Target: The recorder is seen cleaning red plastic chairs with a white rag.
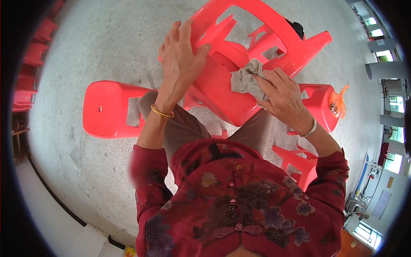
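Observation:
A red plastic stool (221, 86) lies tilted across my lap, its legs pointing up and away from me. My left hand (183, 54) rests on its left edge, fingers spread and thumb over the rim. Bunched in my right hand (281, 94) is a grey cloth (249, 80), which touches the stool's red surface on the right. Part of that surface is hidden behind the cloth and fingers.
Red plastic stools stand at my left (106, 109) and right (321, 106); an orange plastic bag (337, 102) sits on the right one. Another red stool (300, 162) is by my right elbow. More lie beyond. Stacked red stools (35, 54) line the far left.

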Motion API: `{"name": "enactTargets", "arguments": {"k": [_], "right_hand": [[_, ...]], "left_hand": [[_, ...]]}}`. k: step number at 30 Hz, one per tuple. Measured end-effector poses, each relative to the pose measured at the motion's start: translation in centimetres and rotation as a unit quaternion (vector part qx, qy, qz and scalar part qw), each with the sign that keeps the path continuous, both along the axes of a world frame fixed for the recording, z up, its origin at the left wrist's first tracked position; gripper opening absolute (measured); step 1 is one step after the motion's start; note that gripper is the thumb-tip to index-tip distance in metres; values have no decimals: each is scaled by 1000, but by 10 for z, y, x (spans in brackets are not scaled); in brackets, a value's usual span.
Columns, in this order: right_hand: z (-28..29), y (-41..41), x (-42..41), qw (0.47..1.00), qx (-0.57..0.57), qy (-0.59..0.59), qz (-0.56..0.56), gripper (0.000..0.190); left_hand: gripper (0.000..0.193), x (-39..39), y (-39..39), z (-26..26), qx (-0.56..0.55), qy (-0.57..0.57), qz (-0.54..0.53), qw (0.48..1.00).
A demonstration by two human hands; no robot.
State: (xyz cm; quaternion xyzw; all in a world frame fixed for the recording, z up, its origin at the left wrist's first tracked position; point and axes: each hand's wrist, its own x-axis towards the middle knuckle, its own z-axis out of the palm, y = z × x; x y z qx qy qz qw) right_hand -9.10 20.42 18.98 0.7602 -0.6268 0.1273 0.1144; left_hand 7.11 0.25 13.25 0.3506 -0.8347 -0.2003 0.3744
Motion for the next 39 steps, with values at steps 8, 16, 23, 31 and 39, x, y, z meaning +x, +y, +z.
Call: {"name": "enactTargets", "arguments": {"k": [8,16,23,31,39], "right_hand": [[8,13,-107,990,-77,60,-101,31],[50,-29,-42,992,-89,-19,-83,35],[5,-144,59,986,-68,-37,149,23],[-3,-207,21,992,6,86,88,16],[10,-271,-72,978,14,165,-128,26]], "left_hand": [[58,15,-6,-13,24,92,-17,995],[56,20,-3,-50,189,300,50,934],[52,14,-3,-62,163,368,83,912],[55,16,-3,-61,185,382,45,904],[54,15,-4,-60,193,398,53,895]]}}
